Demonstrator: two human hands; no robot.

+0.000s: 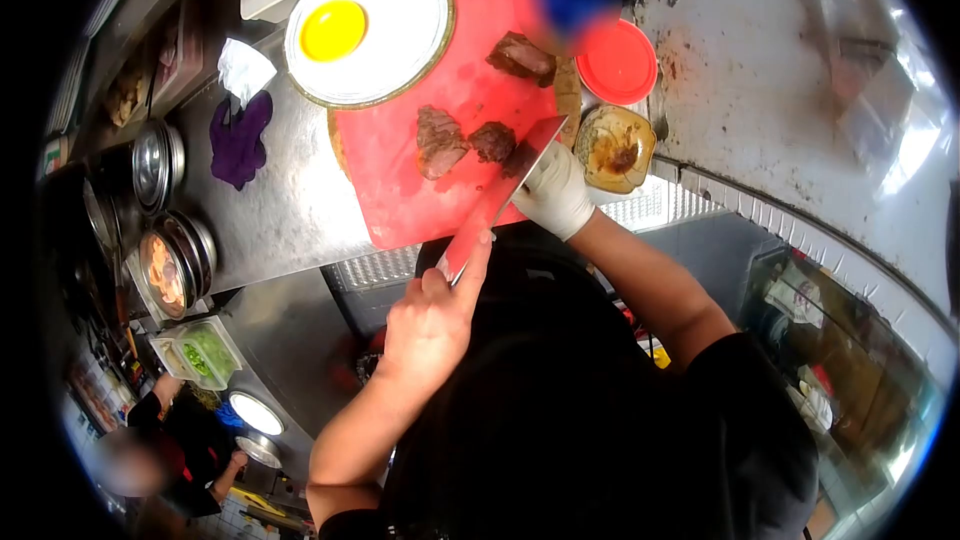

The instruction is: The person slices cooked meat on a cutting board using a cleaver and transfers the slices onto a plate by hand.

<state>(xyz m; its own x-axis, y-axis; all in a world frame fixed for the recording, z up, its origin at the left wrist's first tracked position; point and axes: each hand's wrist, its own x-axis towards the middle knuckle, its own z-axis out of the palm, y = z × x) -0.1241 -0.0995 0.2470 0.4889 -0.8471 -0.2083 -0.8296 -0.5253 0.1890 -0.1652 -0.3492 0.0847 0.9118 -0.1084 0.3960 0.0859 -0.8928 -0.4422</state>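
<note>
The fingers of my bare left hand are wrapped round the handle end of a wide-bladed knife, whose blade slants up and right over a red cutting board. White-gloved, my right hand is curled close against the blade's right side; its fingertips and what they hold are hidden. Just left of the blade lies a dark piece of cooked meat, and further left a larger sliced piece. Another chunk of meat rests near the board's upper right.
A large round tray with a yellow disc overlaps the board. Right of the board are a red lid and a sauce-stained bowl. A purple glove lies left. Another person stands at lower left.
</note>
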